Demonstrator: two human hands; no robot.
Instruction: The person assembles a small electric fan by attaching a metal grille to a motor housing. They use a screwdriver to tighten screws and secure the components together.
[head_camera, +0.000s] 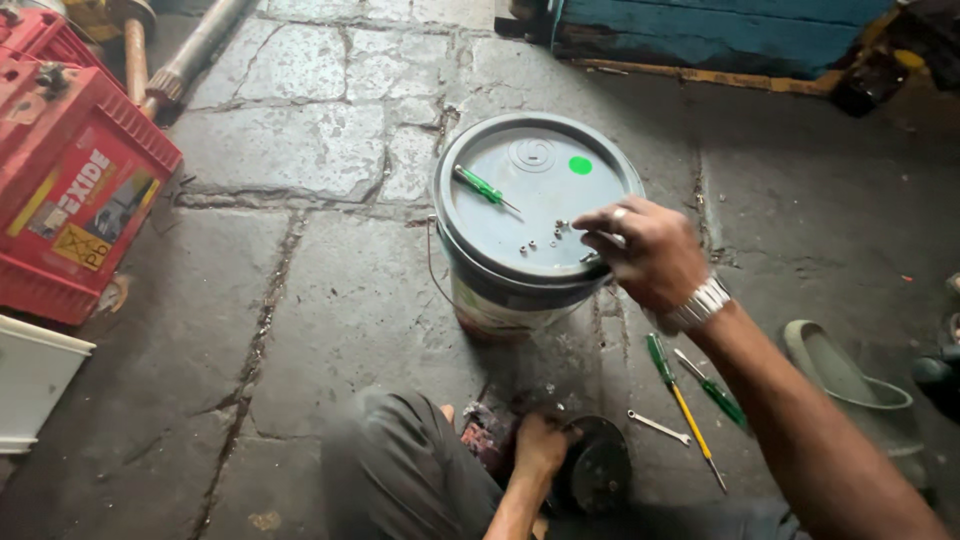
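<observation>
Your right hand (640, 250) reaches over the near right edge of the grey bucket lid (535, 195), fingers curled together and pinching what looks like a small metal piece (too small to tell which kind) just above the lid's rim. A scatter of small screws (545, 238) lies on the lid right beside those fingertips, and a green-handled screwdriver (483, 186) rests farther back on the lid, near a green round sticker (580, 165). Your left hand (540, 445) is down by your knee, clenched around the edge of a dark round metal part (597, 468) that sits on the stone floor (330, 300). To the right of that part lie two more green-handled screwdrivers (680, 400) and a small spanner (658, 427), near each other on the floor. A red battery (70, 190) stands well apart at the left.
</observation>
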